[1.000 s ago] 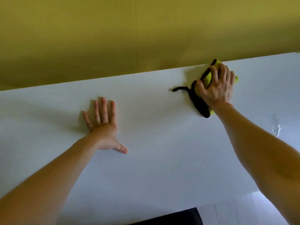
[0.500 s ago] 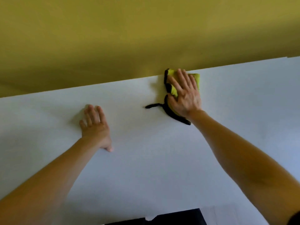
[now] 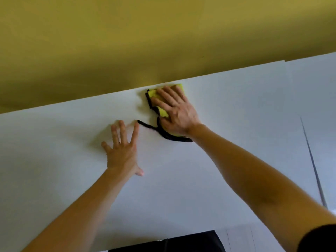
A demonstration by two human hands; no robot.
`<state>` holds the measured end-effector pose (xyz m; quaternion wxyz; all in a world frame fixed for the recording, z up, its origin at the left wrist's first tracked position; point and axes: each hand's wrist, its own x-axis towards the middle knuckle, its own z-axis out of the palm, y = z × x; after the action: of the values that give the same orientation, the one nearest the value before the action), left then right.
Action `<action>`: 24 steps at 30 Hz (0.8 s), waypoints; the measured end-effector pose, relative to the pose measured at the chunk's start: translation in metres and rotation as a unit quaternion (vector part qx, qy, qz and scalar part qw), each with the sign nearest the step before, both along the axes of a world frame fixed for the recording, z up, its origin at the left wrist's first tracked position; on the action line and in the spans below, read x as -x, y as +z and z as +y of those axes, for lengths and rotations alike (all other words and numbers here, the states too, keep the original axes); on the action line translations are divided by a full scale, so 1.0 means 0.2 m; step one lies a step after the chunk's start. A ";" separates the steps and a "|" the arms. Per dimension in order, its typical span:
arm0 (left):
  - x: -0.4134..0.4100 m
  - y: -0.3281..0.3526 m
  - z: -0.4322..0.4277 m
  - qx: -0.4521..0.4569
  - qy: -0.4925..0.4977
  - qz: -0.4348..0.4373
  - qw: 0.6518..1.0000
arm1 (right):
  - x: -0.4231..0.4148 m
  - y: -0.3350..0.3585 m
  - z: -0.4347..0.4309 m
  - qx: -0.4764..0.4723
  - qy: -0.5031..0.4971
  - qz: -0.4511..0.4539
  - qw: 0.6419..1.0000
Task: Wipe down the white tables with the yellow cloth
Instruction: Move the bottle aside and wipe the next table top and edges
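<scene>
Head cam: right hand point(image 3: 177, 113) flat on cloth point(image 3: 162, 111), fingers spread, pressing it at far edge of table point(image 3: 181, 188). Left hand point(image 3: 122, 151) splayed flat beside it. Reckon cloth soft, light, floppy (black trim point(image 3: 147, 126) trailing loose), so palm on middle beats pinching corner.

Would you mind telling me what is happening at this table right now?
A person is wiping the white table with a yellow cloth. The right hand presses the cloth flat near the table's far edge, by the yellow wall. The left hand rests flat on the tabletop beside it, fingers spread, holding nothing.
</scene>
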<state>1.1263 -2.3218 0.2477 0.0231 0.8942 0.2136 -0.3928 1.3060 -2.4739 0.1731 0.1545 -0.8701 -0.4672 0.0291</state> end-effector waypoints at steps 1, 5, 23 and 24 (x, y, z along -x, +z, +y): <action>-0.01 0.00 -0.01 0.008 -0.008 -0.011 1.000 | -0.13 -0.01 -0.15 -0.008 -0.056 -0.012 0.998; -0.02 0.01 0.01 0.002 -0.029 -0.023 0.999 | -0.44 0.02 -0.52 0.030 -0.282 -0.027 0.959; -0.03 0.02 0.01 -0.001 -0.046 -0.027 0.999 | -0.35 0.04 -0.46 0.028 -0.297 -0.018 0.954; -0.03 0.02 0.01 -0.005 -0.047 -0.024 0.999 | -0.24 0.04 -0.34 0.025 -0.283 -0.004 0.959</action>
<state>1.1318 -2.3189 0.2516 0.0058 0.9125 0.1729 -0.3708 1.3537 -2.5426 0.1816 0.1328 -0.9704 -0.2017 -0.0081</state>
